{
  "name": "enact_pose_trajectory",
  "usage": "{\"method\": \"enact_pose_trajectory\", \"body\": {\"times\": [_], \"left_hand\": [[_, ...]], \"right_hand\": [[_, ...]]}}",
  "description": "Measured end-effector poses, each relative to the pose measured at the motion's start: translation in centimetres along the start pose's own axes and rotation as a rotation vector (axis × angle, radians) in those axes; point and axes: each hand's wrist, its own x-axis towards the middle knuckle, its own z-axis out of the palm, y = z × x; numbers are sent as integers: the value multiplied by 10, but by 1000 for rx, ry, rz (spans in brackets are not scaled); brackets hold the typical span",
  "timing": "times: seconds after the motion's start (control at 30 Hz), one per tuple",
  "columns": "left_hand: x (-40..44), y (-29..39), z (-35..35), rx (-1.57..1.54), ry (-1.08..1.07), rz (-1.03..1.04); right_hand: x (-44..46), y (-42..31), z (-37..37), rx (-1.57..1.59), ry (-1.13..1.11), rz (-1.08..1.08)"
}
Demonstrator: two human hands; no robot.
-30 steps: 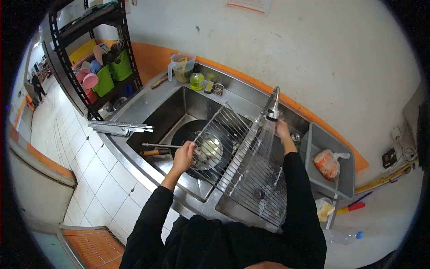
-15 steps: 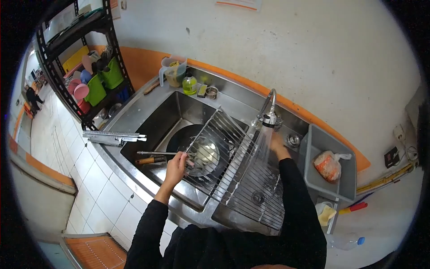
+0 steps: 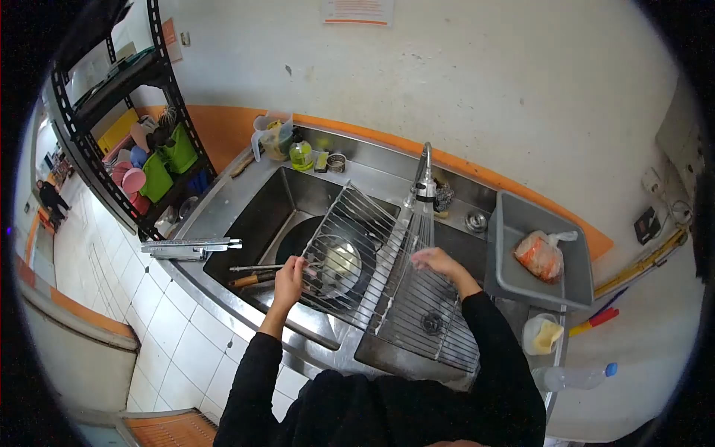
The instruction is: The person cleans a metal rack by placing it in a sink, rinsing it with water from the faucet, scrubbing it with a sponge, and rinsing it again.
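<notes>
A large wire rack (image 3: 350, 298) lies tilted across the double sink, one end over the left basin and the other over the right. My left hand (image 3: 289, 281) is closed on its left edge. My right hand (image 3: 438, 262) is over the right half of the rack, beside the falling water (image 3: 421, 232), with its fingers loosely stretched out and holding nothing. Water runs from the faucet (image 3: 425, 190) through the bars. Beneath the rack in the left basin sit a dark wok (image 3: 294, 237) and a shiny round metal item (image 3: 344, 262), partly covered by the bars.
A soap bottle (image 3: 301, 153) and a measuring jug (image 3: 274, 138) stand behind the left basin. Metal rails (image 3: 192, 247) lie on the left rim. To the right are a grey tub (image 3: 506, 276) with a bagged item, a sponge (image 3: 547, 337) and a plastic bottle (image 3: 573, 377).
My right hand has come down from beside the faucet to the rack near the water stream. My left hand still holds the rack's edge. The view has shifted slightly.
</notes>
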Motion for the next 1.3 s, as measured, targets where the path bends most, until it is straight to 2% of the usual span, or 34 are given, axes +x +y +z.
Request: {"method": "enact_pose_trajectory", "body": {"times": [0.07,0.13,0.17,0.2,0.23,0.3,0.33,0.37,0.43,0.47,0.57,0.6,0.7,0.73,0.8,0.97,1.03,1.27,1.3], "left_hand": [[-1,4,-2,88,32,84],[1,-5,0,71,23,50],[1,-9,1,51,18,14],[-1,-2,-2,60,0,-32],[-2,4,-3,58,2,-33],[-3,12,-6,175,19,30],[-3,17,-9,204,-31,-58],[-3,16,-10,205,-23,-61],[-1,11,-10,189,-31,-9],[0,15,-15,142,-121,-125],[9,-1,-15,158,-221,-114],[11,3,-16,251,-243,-41],[32,26,-14,415,-357,-15],[41,39,-10,493,-382,-56],[63,41,5,510,-369,-45],[126,38,56,504,-317,14],[150,41,77,490,-264,-50],[183,75,114,591,-201,-38],[183,78,118,776,-160,68]], "right_hand": [[5,-15,-3,98,-176,107],[6,-55,-9,221,-113,44],[2,-76,-12,363,8,-64],[4,-95,-24,358,160,-52],[26,-82,-40,390,288,-109],[14,-122,-57,487,363,-219],[12,-138,-62,552,373,-262],[12,-153,-64,550,365,-265],[17,-174,-66,192,237,-228],[28,-176,-66,1,172,-327],[49,-177,-60,6,148,-233],[65,-171,-61,5,144,-235],[96,-159,-50,-102,247,-208],[101,-160,-43,-89,328,-269],[102,-172,-28,-142,492,-326],[124,-185,-4,-176,697,-325],[135,-186,2,-150,809,-282],[142,-184,4,-164,812,-264],[135,-186,3,-193,785,-267]]}}
